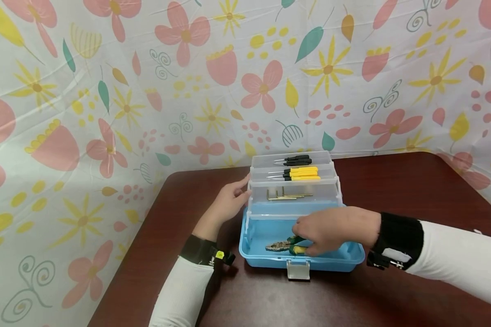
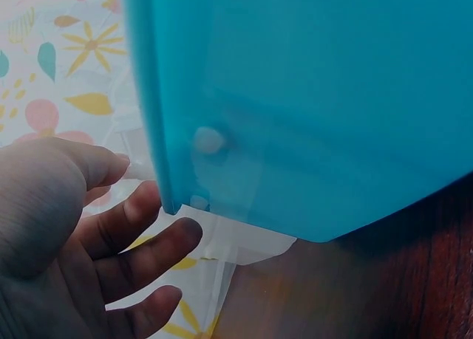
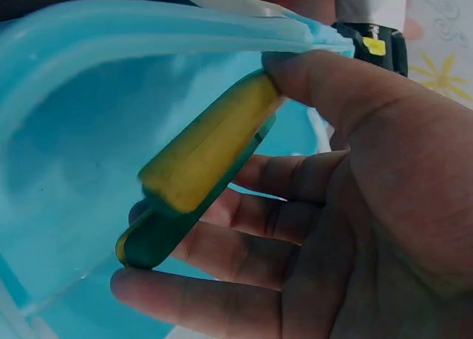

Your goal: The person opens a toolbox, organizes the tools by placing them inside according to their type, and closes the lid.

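A blue toolbox (image 1: pixel 253 262) stands with its clear trays (image 1: pixel 253 197) folded out toward the back. Combination pliers (image 1: pixel 279 246) with green and yellow handles are in its bottom compartment, jaws pointing left. My right hand (image 1: pixel 331 229) holds them by the handles; in the right wrist view the thumb and fingers lie on opposite sides of the pliers (image 3: pixel 214 143). At the left side of the trays is my left hand (image 1: pixel 227 202), its fingertips at the tray edge. The left wrist view shows its fingers (image 2: pixel 151 254) loosely bent beside the blue box wall (image 2: pixel 318 110).
Black-handled screwdrivers (image 1: pixel 298 160) lie in the top tray, yellow-and-black screwdrivers (image 1: pixel 304 171) in the one below. Brass-coloured hex keys (image 1: pixel 290 197) sit in the lowest tray. The white front latch (image 1: pixel 298 270) hangs down. A flowered cloth (image 1: pixel 212 91) rises behind the dark table (image 1: pixel 401 190).
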A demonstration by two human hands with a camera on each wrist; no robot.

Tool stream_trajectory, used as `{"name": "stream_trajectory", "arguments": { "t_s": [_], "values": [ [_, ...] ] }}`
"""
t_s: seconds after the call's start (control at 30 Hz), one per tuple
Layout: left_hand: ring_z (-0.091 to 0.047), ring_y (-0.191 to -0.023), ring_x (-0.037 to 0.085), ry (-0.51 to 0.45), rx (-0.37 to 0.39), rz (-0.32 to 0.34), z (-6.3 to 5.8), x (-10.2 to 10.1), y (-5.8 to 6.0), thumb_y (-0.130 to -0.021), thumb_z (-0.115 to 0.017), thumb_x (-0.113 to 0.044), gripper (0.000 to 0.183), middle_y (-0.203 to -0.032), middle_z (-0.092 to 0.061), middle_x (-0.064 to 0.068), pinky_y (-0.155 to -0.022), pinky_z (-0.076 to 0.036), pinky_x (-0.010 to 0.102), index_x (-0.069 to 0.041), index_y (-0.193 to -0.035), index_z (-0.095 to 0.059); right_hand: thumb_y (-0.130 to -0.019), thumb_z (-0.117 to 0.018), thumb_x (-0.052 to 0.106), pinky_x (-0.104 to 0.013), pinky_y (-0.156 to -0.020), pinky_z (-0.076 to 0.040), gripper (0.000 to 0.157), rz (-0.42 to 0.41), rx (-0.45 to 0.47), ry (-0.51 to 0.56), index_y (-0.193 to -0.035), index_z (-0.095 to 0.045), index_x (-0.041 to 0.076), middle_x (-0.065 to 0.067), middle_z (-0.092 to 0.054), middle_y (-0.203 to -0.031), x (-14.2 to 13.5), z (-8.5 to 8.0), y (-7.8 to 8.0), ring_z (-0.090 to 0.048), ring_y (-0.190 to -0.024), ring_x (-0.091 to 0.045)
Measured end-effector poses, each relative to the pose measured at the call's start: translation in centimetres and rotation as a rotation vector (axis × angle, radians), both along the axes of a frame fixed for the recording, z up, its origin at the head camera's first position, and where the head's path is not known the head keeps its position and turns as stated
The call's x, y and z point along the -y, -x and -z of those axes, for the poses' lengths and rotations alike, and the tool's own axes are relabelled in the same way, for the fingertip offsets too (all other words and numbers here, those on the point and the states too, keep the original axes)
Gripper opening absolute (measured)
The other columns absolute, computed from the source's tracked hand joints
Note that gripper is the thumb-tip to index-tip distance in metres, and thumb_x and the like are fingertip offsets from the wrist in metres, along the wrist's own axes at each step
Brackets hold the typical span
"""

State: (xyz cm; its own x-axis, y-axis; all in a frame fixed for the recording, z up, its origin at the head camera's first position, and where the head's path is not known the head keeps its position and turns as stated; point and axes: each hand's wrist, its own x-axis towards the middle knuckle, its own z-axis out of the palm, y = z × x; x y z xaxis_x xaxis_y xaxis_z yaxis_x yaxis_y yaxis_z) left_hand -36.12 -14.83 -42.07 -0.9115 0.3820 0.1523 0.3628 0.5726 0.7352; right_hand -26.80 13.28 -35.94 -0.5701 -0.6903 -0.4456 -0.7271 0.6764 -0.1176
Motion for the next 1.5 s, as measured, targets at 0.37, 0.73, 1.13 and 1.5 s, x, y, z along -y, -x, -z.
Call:
{"name": "stream_trajectory", "arguments": {
  "t_s": [0.37,0.73,1.13,1.5],
  "values": [
    [-0.062,-0.073,0.023,-0.002,-0.001,0.008,0.3,0.1,0.1,-0.106,-0.056,-0.032,0.057,-0.08,-0.067,0.016,-0.065,-0.053,0.034,-0.033,-0.16,-0.036,-0.099,-0.068,0.034,-0.031,-0.078,-0.051,0.03,0.002,0.002,-0.108,-0.122,-0.066,0.014,0.006,-0.06,-0.096,0.2,2.0,0.4,-0.051,-0.084,-0.009],
    [-0.059,-0.07,0.023,-0.002,-0.007,0.005,0.0,0.2,0.0,-0.106,-0.057,-0.031,0.057,-0.079,-0.067,0.015,-0.062,-0.051,0.035,-0.032,-0.16,-0.038,-0.094,-0.075,0.022,-0.032,-0.079,-0.056,0.019,0.021,-0.052,-0.05,-0.111,-0.069,0.016,0.005,-0.065,-0.092,0.2,2.8,0.3,-0.054,-0.08,-0.009],
    [-0.061,-0.074,0.027,-0.004,0.016,-0.005,-0.1,0.0,-0.2,-0.106,-0.056,-0.033,0.057,-0.082,-0.067,0.018,-0.065,-0.052,0.034,-0.035,-0.16,-0.036,-0.094,-0.074,0.016,-0.035,-0.082,-0.057,0.017,-0.004,-0.124,-0.054,-0.11,-0.068,0.016,0.003,-0.066,-0.092,0.6,3.3,-0.2,-0.059,-0.082,-0.01],
    [-0.06,-0.07,0.022,-0.001,0.008,-0.005,-0.1,0.0,-0.2,-0.106,-0.057,-0.033,0.058,-0.077,-0.065,0.013,-0.064,-0.053,0.035,-0.034,-0.16,-0.037,-0.094,-0.073,0.016,-0.036,-0.082,-0.058,0.016,0.034,-0.13,-0.036,-0.11,-0.069,0.016,0.002,-0.068,-0.092,0.5,3.4,-0.4,-0.061,-0.083,-0.011]
  ]
}}
